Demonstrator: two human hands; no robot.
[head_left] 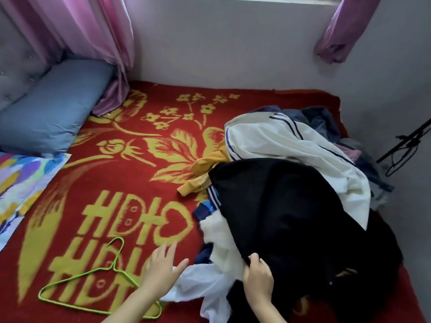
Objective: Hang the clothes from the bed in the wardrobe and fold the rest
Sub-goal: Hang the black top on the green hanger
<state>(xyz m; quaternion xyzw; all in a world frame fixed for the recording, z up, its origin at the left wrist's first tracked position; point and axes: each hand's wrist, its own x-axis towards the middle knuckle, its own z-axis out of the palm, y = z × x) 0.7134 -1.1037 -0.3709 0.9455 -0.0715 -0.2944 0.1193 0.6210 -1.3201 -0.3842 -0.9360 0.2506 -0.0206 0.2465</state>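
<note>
A heap of clothes lies on the right side of the bed's red and yellow blanket (pixel 130 173). On top is a large black garment (pixel 291 206), with a white garment with dark stripes (pixel 291 141) behind it and a mustard piece (pixel 205 173) poking out at the left. My right hand (pixel 257 275) grips the near edge of the black garment. My left hand (pixel 163 264) hovers with fingers spread beside a white cloth (pixel 198 283) at the heap's near edge. A green wire hanger (pixel 77 278) lies flat on the blanket, partly under my left forearm.
A blue pillow (pixel 51 108) and a multicoloured pillow (pixel 21 183) sit at the bed's left. Pink curtains (pixel 88 31) hang at the back left and another (pixel 338 31) at the back right. A white wall borders the far side. A black stand (pixel 405 145) leans at the right.
</note>
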